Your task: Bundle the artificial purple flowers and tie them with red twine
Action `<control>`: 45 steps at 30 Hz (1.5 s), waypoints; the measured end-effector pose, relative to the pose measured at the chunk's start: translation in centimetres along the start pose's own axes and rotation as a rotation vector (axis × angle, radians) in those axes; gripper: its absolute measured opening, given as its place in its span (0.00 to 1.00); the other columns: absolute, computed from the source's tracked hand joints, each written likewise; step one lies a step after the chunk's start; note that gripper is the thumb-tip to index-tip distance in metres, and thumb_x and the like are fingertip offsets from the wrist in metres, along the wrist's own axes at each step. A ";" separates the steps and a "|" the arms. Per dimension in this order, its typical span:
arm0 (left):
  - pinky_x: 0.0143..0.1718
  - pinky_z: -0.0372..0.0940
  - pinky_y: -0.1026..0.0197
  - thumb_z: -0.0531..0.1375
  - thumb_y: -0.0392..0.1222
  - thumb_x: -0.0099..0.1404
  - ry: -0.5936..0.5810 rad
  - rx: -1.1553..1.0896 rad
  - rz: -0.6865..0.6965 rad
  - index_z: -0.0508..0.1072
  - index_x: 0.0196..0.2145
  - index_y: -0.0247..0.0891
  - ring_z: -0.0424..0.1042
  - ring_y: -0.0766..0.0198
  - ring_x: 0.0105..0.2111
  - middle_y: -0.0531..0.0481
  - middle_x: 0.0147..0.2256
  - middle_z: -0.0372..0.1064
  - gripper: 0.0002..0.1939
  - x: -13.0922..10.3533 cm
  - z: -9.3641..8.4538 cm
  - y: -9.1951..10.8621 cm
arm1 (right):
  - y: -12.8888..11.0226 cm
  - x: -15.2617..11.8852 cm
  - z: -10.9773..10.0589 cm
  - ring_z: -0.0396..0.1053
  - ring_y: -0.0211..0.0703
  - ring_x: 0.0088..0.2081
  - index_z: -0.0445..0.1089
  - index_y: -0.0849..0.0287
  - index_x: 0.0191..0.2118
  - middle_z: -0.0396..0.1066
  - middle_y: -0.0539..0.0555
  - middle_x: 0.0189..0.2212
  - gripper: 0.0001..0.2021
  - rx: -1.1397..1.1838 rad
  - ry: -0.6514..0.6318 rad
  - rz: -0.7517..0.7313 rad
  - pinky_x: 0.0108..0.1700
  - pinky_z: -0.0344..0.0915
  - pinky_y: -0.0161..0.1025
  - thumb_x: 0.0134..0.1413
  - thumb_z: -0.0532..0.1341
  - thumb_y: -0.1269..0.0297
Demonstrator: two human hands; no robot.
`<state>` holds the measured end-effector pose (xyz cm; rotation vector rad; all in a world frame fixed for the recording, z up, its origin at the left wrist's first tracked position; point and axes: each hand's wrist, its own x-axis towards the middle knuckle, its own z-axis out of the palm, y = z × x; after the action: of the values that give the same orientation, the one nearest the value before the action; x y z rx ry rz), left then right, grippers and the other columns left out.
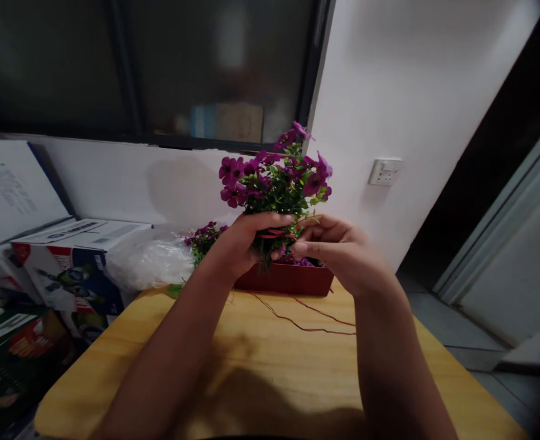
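Note:
Upright above the table, a bunch of purple flowers (277, 177) with green leaves has its stems wrapped by my left hand (242, 241). A thin red string (277, 234) loops around the stems at the thumb. My right hand (336, 241) is on the bunch's right side, thumb and fingers pinched at the string. Its fingertips are partly blurred. Behind and below both hands stands a dark red planter box (283, 281), with some purple blooms showing inside.
Loose red strings (306, 321) lie on the wooden table (270, 360). At the back left are more purple flowers (203, 238) and a clear plastic bag (153, 256). Printed cartons (80, 269) are stacked left of the table. A wall socket (385, 172) is behind, right.

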<state>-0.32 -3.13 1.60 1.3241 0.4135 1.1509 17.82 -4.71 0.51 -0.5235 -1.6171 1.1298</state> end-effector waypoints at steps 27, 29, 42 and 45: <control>0.23 0.58 0.64 0.65 0.34 0.49 0.120 -0.205 0.107 0.75 0.23 0.30 0.65 0.67 0.24 0.48 0.24 0.67 0.03 0.1 0.9 -1.0 | 2.2 1.4 2.5 0.58 0.39 0.29 0.52 0.54 0.25 0.56 0.48 0.25 0.14 -0.880 0.561 -0.754 0.33 0.57 0.39 0.50 0.56 0.80; 0.22 0.57 0.64 0.65 0.33 0.49 0.101 -0.203 0.097 0.75 0.23 0.29 0.64 0.67 0.24 0.48 0.24 0.67 0.03 0.1 0.9 -1.1 | 2.4 1.5 2.4 0.58 0.39 0.29 0.51 0.54 0.24 0.55 0.47 0.24 0.16 -0.854 0.602 -0.768 0.32 0.57 0.39 0.50 0.56 0.80; 0.21 0.55 0.64 0.64 0.32 0.46 0.074 -0.228 0.085 0.75 0.25 0.30 0.62 0.69 0.22 0.49 0.25 0.66 0.05 0.1 1.7 -1.4 | 4.0 2.1 1.6 0.57 0.40 0.29 0.50 0.53 0.25 0.54 0.47 0.25 0.16 -0.859 0.721 -0.806 0.32 0.56 0.39 0.46 0.56 0.81; 0.22 0.56 0.63 0.65 0.33 0.45 0.105 -0.199 0.094 0.75 0.25 0.30 0.63 0.68 0.23 0.49 0.25 0.67 0.05 0.2 1.7 -1.6 | 4.2 2.4 1.3 0.56 0.40 0.29 0.49 0.53 0.25 0.53 0.47 0.25 0.16 -0.874 0.748 -0.798 0.33 0.55 0.39 0.45 0.55 0.82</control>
<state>1.81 -3.65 0.71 1.1233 0.3063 1.3095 14.91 -1.46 -1.96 -0.6464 -1.3415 -0.3940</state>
